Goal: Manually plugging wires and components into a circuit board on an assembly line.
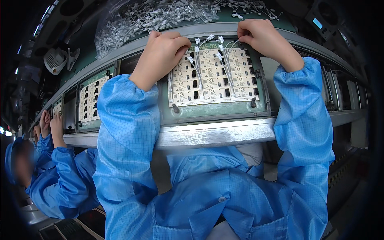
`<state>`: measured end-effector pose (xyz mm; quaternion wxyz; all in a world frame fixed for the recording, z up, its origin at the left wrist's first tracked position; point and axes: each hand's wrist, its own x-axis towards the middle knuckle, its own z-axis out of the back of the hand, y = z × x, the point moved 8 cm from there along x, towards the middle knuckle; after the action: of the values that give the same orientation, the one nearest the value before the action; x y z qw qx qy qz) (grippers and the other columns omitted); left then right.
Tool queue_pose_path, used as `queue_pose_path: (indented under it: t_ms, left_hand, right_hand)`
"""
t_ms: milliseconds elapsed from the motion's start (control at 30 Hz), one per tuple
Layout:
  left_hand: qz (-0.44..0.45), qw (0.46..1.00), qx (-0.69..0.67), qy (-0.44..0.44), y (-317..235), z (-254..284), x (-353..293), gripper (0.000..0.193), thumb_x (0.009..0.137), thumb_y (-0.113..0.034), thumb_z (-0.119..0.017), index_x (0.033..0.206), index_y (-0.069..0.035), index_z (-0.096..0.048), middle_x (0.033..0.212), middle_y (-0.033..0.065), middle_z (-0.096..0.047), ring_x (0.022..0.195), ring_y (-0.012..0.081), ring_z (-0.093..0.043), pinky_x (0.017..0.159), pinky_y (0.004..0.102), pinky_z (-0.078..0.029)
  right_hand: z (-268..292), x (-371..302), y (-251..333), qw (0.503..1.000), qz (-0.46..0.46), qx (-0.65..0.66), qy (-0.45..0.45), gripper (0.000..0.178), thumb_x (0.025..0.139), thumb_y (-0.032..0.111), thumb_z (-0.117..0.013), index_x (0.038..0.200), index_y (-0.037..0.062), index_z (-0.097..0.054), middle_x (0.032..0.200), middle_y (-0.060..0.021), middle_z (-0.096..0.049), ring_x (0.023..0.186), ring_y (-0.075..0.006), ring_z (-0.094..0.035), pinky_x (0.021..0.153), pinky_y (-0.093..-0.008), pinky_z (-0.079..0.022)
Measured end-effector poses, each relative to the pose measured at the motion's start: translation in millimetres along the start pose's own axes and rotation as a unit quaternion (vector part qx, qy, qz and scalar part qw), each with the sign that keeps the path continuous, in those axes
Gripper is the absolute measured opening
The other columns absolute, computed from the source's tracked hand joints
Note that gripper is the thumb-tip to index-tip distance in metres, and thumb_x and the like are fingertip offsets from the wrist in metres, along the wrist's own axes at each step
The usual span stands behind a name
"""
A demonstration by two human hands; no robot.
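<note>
Fingers curl near white boards in a green tray

1 white fan (slatted) stands at left.

Between the left grip and right grip, the circuit boards look smooth and matt. On the grips' near side, the rail is bare metal, glossy and streaked. Beyond the left grip, the bag is crinkled, shiny plastic. Behind both, the sleeves are satiny cloth.
</note>
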<state>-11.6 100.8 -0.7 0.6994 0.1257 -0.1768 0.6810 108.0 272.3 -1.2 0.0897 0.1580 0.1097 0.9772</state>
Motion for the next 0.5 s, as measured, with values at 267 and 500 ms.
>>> queue_pose_path:
  t_ms: [267,500]
  left_hand:
    - [0.004,0.997,-0.080,-0.003,13.2,-0.5,-2.7,0.017,0.089,-0.007,-0.060,0.101,-0.007,-0.072,0.094,0.0074,-0.072,0.090,0.0271,-0.067,0.086,0.0388,-0.044]
    - [0.021,0.997,-0.073,0.001,15.2,2.0,-5.3,0.019,0.090,-0.006,-0.059,0.103,-0.007,-0.072,0.095,0.0065,-0.073,0.095,0.0259,-0.064,0.086,0.0387,-0.043]
  right_hand:
    - [-4.6,0.4,-12.2,0.997,-0.024,0.051,0.048,0.011,0.085,0.002,-0.066,0.095,-0.0008,-0.069,0.088,-0.0140,-0.068,0.081,-0.0279,-0.067,0.073,-0.0360,-0.054]
    - [-4.5,5.8,-2.6,0.999,0.034,0.008,0.041,0.012,0.084,-0.001,-0.064,0.095,-0.0006,-0.069,0.088,-0.0120,-0.066,0.078,-0.0255,-0.065,0.073,-0.0345,-0.053]
